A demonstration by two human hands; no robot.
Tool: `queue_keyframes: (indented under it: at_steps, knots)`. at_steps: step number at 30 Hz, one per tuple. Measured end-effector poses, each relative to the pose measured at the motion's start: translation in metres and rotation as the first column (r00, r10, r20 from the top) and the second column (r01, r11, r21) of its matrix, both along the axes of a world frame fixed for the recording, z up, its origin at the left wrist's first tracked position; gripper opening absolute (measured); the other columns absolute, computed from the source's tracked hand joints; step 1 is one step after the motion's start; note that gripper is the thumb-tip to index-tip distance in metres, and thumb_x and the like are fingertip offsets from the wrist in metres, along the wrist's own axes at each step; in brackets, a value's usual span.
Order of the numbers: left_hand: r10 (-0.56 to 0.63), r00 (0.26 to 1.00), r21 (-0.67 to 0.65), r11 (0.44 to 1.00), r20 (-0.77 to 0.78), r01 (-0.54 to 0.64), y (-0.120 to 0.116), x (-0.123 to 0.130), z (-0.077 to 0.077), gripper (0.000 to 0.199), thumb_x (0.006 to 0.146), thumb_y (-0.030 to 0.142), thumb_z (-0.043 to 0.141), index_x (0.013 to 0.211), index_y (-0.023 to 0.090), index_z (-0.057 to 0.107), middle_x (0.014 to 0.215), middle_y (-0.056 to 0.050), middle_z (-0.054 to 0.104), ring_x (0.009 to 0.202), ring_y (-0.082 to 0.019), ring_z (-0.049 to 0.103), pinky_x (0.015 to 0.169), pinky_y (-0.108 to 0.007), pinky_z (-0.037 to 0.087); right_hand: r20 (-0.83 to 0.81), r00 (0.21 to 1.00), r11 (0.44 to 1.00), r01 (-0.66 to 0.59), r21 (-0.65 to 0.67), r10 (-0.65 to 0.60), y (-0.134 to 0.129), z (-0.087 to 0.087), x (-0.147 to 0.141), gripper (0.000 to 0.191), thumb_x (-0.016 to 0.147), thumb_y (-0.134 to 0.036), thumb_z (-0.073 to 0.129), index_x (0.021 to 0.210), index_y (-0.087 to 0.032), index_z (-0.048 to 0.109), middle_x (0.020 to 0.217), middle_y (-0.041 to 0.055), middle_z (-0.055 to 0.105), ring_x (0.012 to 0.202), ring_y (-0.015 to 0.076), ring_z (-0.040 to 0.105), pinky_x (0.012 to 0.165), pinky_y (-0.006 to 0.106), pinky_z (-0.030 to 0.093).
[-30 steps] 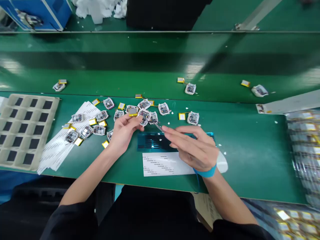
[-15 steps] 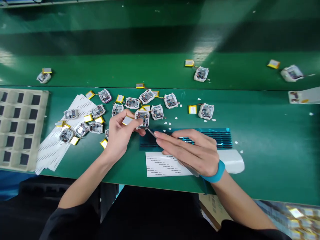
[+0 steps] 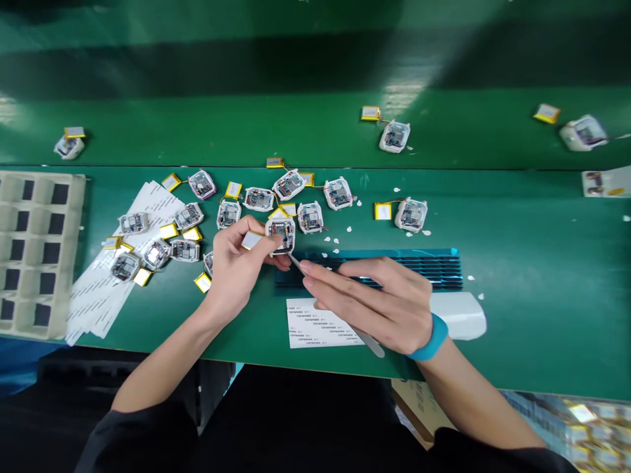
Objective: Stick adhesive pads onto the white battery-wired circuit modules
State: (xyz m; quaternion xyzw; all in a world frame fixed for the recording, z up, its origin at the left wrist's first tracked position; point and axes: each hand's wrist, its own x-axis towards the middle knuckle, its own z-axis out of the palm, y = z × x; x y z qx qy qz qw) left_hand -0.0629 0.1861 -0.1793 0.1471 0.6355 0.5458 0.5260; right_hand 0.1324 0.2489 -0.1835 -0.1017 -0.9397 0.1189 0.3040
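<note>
At a green-topped workbench, a person works among small white-framed circuit modules, most with a flat yellow-edged battery lying close by or joined by a thin wire. The left hand is curled into a firm pinch, its thumb and fingers holding a white-framed module by the near edge. A small flat battery lies against those fingers, just beside the module. The module sits near the middle of the bench, directly above a dark ribbed teal sheet and in front of the other modules. The right hand is half closed, with its fingers lying along a pair of slender steel tweezers. The tweezer tips reach the module's lower edge, though whether they touch it is hard to tell. A blue wrist strap circles the right wrist. A printed white label sheet lies under the right hand, beside a white foam block. To the left are long printed label strips and a beige pulp tray, while more modules rest on a green shelf beyond the bench
</note>
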Motion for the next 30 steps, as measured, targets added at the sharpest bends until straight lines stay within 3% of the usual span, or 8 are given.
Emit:
queue_keyframes:
  at_steps: [12, 18, 21, 27, 30]
  knots:
    - [0.016, 0.998, 0.041, 0.999, -0.056, -0.014, -0.003, 0.003, -0.004, 0.023, 0.070, 0.019, 0.082, 0.065, 0.018, 0.060, 0.055, 0.007, 0.062, 0.046, -0.010, 0.067, 0.050, -0.020, 0.062, 0.022, 1.000, 1.000, -0.005, -0.005, 0.005, -0.002, 0.002, 0.000, 0.017, 0.094, -0.017, 0.074, 0.111, -0.014, 0.073, 0.110, 0.0051, 0.082, 0.076, 0.0169, 0.068, 0.061, 0.032, 0.056]
    - [0.050, 0.993, 0.115, 0.993, -0.106, -0.037, -0.005, 0.005, -0.010, 0.025, 0.076, 0.026, 0.087, 0.094, 0.018, 0.072, 0.072, 0.003, 0.075, 0.052, -0.014, 0.074, 0.055, -0.023, 0.066, 0.061, 0.995, 0.986, 0.093, -0.137, -0.085, -0.006, 0.004, 0.009, 0.020, 0.099, -0.014, 0.066, 0.118, -0.019, 0.070, 0.113, 0.0057, 0.081, 0.086, 0.0189, 0.073, 0.070, 0.032, 0.062]
    - [0.052, 0.991, 0.137, 0.990, -0.120, -0.036, -0.005, 0.003, -0.010, 0.027, 0.075, 0.027, 0.088, 0.095, 0.018, 0.072, 0.074, 0.003, 0.076, 0.053, -0.014, 0.074, 0.056, -0.022, 0.066, 0.047, 0.995, 0.984, 0.097, -0.148, -0.091, -0.005, 0.002, 0.008, 0.024, 0.099, -0.013, 0.066, 0.121, -0.022, 0.069, 0.114, 0.0048, 0.081, 0.084, 0.0182, 0.073, 0.071, 0.032, 0.063]
    - [0.009, 0.993, 0.095, 0.996, -0.114, 0.002, -0.008, 0.006, -0.012, 0.035, 0.071, 0.035, 0.092, 0.094, 0.020, 0.069, 0.074, 0.004, 0.075, 0.056, -0.014, 0.074, 0.060, -0.025, 0.067, 0.013, 0.996, 0.991, 0.088, -0.104, -0.087, 0.001, -0.002, 0.008, 0.019, 0.098, -0.011, 0.066, 0.116, -0.014, 0.070, 0.113, 0.0081, 0.081, 0.085, 0.0182, 0.069, 0.071, 0.030, 0.062]
    - [-0.046, 0.978, 0.102, 0.992, -0.204, 0.068, 0.002, -0.008, -0.020, 0.039, 0.071, 0.037, 0.091, 0.098, 0.021, 0.067, 0.073, 0.003, 0.075, 0.058, -0.015, 0.074, 0.060, -0.028, 0.065, -0.019, 0.994, 0.988, 0.106, -0.109, -0.109, 0.003, -0.001, 0.011, 0.024, 0.095, -0.005, 0.066, 0.118, -0.011, 0.070, 0.115, 0.0109, 0.080, 0.088, 0.0189, 0.069, 0.075, 0.030, 0.062]
